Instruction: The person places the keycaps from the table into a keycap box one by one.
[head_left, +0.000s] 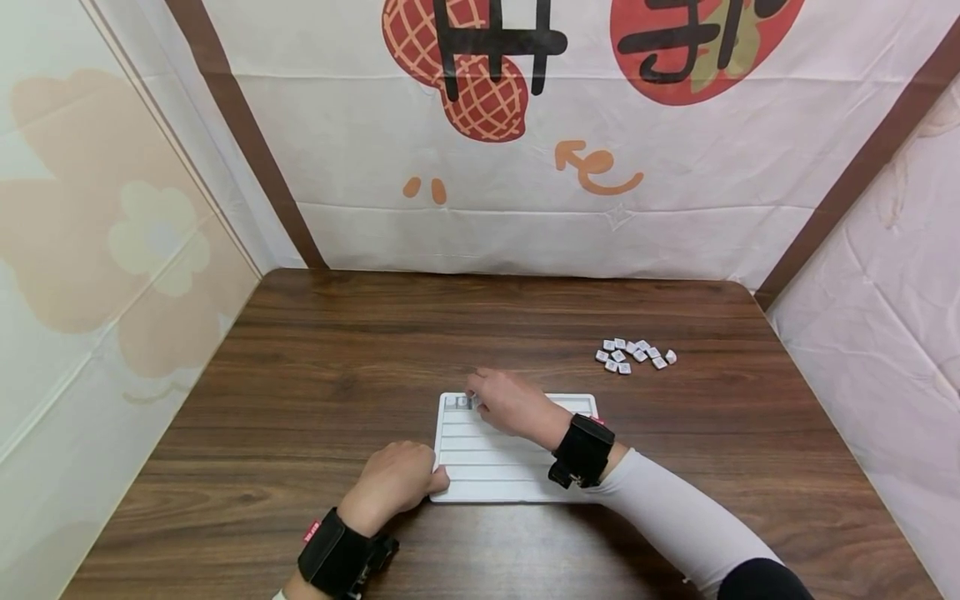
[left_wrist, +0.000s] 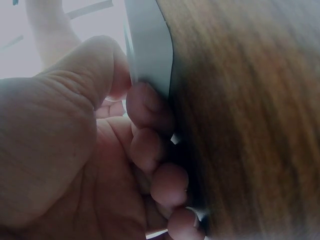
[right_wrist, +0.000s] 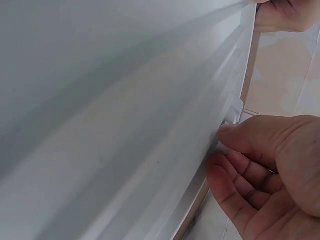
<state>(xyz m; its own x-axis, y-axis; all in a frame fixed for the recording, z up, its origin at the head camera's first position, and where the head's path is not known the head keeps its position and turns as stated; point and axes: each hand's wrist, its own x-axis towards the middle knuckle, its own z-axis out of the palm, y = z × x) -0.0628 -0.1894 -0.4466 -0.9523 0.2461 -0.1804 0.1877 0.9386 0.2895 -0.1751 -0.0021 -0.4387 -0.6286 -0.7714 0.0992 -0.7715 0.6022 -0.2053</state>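
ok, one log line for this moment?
left hand: grips left side of white tray | right hand: at tray's far row, hold unclear | loose tiles: on table

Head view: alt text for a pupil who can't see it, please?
A person's left hand grips the left edge of a white tray; the right hand is at its far row, beside tiles. Loose tiles lie beyond the tray, to the right, on a table.
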